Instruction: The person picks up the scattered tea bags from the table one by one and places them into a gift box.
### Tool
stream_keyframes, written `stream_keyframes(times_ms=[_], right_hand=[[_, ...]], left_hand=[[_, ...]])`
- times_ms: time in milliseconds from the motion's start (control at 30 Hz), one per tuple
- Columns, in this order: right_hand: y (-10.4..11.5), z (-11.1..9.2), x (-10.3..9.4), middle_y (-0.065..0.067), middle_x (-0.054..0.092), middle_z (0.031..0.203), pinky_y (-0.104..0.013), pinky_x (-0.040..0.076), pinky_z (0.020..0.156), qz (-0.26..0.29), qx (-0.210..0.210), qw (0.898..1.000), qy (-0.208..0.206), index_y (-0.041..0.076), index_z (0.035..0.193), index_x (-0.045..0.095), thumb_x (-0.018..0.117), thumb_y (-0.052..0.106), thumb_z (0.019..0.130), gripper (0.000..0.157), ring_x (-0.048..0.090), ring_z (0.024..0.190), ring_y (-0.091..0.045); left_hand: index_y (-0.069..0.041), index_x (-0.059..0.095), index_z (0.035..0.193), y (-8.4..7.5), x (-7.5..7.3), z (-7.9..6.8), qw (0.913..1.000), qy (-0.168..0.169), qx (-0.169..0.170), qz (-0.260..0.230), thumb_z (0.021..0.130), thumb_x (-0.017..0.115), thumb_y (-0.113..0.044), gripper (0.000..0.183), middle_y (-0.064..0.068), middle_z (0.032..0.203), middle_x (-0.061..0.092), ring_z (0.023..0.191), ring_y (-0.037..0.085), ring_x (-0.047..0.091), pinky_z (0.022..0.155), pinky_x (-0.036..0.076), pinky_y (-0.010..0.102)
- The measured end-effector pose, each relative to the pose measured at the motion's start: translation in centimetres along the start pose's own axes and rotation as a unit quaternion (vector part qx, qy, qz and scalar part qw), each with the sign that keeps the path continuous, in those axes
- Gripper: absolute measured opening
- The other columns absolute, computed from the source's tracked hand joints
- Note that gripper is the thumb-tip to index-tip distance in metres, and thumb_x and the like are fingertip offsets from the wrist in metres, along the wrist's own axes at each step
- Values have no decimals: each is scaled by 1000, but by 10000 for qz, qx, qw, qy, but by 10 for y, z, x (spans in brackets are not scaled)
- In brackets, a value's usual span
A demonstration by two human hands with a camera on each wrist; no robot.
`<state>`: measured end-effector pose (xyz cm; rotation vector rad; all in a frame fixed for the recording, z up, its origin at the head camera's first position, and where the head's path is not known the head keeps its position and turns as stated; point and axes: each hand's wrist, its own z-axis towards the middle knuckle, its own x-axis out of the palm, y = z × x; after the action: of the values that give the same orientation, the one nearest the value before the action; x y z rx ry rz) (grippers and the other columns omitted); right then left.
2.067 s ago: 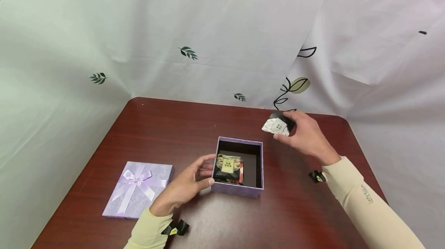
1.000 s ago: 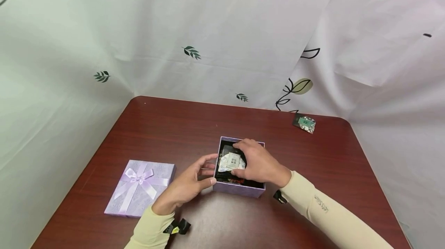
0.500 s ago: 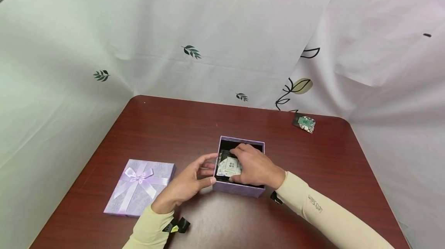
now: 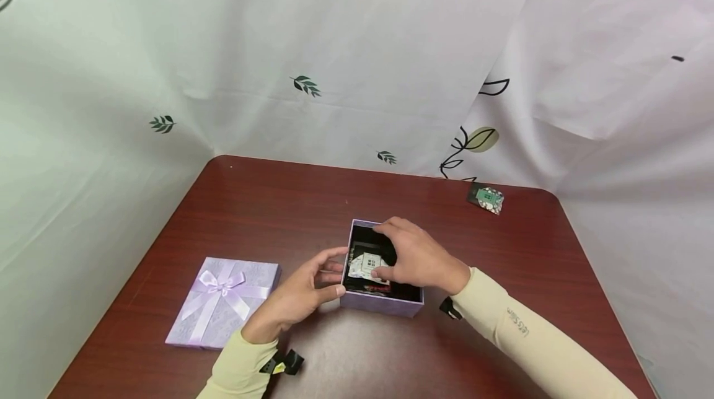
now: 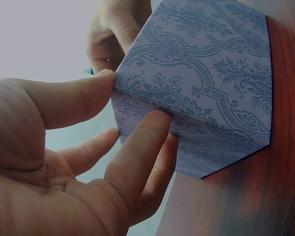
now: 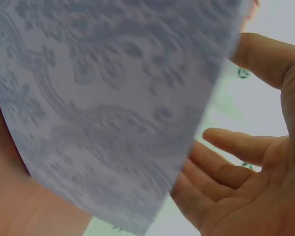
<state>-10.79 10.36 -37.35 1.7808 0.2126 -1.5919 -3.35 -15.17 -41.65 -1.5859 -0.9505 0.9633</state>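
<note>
An uncovered purple patterned box [image 4: 382, 306] stands near the middle of the table in the head view. My left hand [image 4: 298, 293] touches its left side, with the thumb at the front corner and extended fingertips against the wall in the left wrist view. My right hand [image 4: 421, 259] reaches over the right rim, thumb and fingers spread apart. A black sachet with a white label [image 4: 370, 261] lies inside, and the right thumb is at its edge. Part of a red sachet [image 4: 377, 288] shows below it. In the right wrist view the box wall [image 6: 103, 108] hides the contents.
The box's lid [image 4: 223, 303], purple with a ribbon bow, lies left of the left hand. A black sachet with a green label [image 4: 488, 198] lies at the table's back right. White printed cloth [image 4: 334, 64] hangs around the dark red table [image 4: 279, 194].
My right hand has brought the white-labelled sachet from the back right into the box. In the last half second it has lifted slightly and spread off the sachet. The left hand has stayed put.
</note>
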Motion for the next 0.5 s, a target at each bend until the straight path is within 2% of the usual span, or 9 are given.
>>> stream_keyframes(times_ms=[133, 267, 500], right_hand=[[-7, 1, -11, -7, 69, 129, -43, 56, 98, 284, -167, 9991, -250, 6, 145, 61, 91, 40, 79, 79, 68, 111, -22], [-20, 3, -24, -8, 66, 138, -48, 54, 107, 459, -109, 9977, -482, 7, 148, 59, 90, 40, 82, 80, 66, 124, -28], [-73, 4, -43, -14, 62, 147, -56, 48, 112, 471, 309, 9944, -893, 6, 148, 57, 88, 38, 86, 77, 60, 134, -37]], left_hand=[[-8, 44, 158, 0, 0, 0, 10000, 18, 31, 1, 95, 73, -1, 69, 30, 140, 56, 128, 41, 62, 101, 55, 40], [-7, 44, 158, 0, 0, 0, 10000, 14, 71, 27, 95, 72, -1, 69, 31, 140, 55, 127, 41, 62, 100, 54, 36], [-9, 45, 158, 2, 0, 0, 10000, -4, 21, 25, 95, 73, 0, 69, 28, 140, 56, 128, 41, 62, 103, 54, 43]])
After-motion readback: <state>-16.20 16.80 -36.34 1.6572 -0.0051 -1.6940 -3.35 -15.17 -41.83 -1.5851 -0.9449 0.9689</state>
